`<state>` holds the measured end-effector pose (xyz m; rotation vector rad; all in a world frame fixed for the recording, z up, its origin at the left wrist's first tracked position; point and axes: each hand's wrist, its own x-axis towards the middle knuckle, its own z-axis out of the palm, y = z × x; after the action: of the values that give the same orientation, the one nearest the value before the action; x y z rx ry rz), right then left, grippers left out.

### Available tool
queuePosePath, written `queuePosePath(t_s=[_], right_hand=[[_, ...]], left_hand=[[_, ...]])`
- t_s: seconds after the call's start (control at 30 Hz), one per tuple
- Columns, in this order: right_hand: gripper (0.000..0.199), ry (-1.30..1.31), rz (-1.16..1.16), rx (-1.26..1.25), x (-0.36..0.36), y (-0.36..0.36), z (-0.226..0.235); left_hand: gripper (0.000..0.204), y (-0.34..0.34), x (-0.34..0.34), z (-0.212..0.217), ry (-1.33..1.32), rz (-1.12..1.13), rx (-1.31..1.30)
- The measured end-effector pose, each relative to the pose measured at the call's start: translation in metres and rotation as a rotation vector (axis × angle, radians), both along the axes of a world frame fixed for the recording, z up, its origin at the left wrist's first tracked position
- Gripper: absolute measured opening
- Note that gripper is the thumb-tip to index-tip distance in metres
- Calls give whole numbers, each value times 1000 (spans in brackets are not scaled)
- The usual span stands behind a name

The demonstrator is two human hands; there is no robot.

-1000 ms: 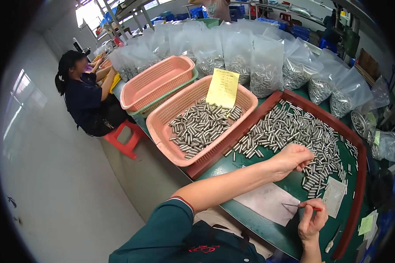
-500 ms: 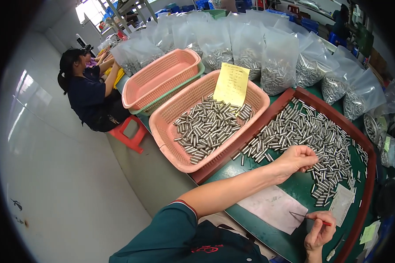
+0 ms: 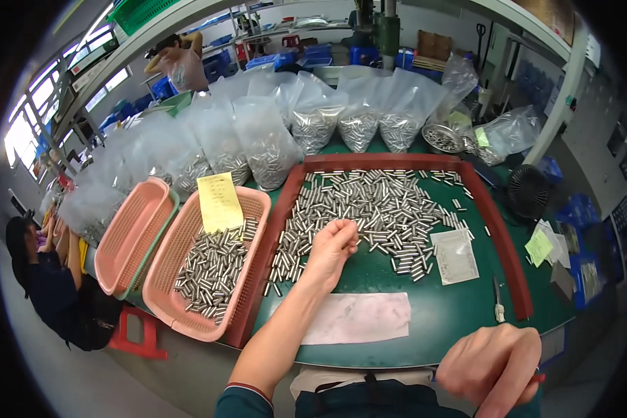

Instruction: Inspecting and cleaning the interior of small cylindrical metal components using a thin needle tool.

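Over the near edge of a spread of small shiny metal pins point(image 3: 369, 202) is my left hand point(image 3: 331, 254), its fingers closed together. Whether a pin sits between those fingertips is hidden. My right hand point(image 3: 491, 366) is closed, low at the right by the table's front edge. Only the red end of the slim pointed tool, which looks like tweezers point(image 3: 539, 378), sticks out of it. A whitish cloth point(image 3: 359, 319) lies flat on the green table point(image 3: 425, 306), beside my left forearm. The printed paper slip point(image 3: 455, 256) lies right of the pins.
A dark red wooden frame point(image 3: 491, 230) borders the pins. Left of it stands a pink basket point(image 3: 161, 296) with pins and a yellow note point(image 3: 220, 202); another pink basket point(image 3: 132, 230) is beyond. Bags of pins point(image 3: 265, 143) line the back. A knife-like tool point(image 3: 499, 306) lies near my right hand.
The view has swung to the right. My right hand has come up nearer the camera, turned so that the tool's tip no longer shows. My left hand stays closed near the pins.
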<state>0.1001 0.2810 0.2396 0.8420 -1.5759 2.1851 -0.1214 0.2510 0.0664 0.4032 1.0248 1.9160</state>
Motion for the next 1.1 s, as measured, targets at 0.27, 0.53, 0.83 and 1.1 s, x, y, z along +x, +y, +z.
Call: queuePosePath(t_s=[0.27,0.53,0.83,1.1], right_hand=[[27,34,194,-38,-16,-86,28],[20,-82,257,143,-64,-127,44],[12,-80,90,43,-75,-141,41],[11,-105,109,251,-51,-134,51]], left_hand=[[14,-5,0,4,13,64,62],[12,-8,6,14,-72,4,189],[14,-8,5,2,-117,8,127],[13,-1,10,10,-59,-39,170]])
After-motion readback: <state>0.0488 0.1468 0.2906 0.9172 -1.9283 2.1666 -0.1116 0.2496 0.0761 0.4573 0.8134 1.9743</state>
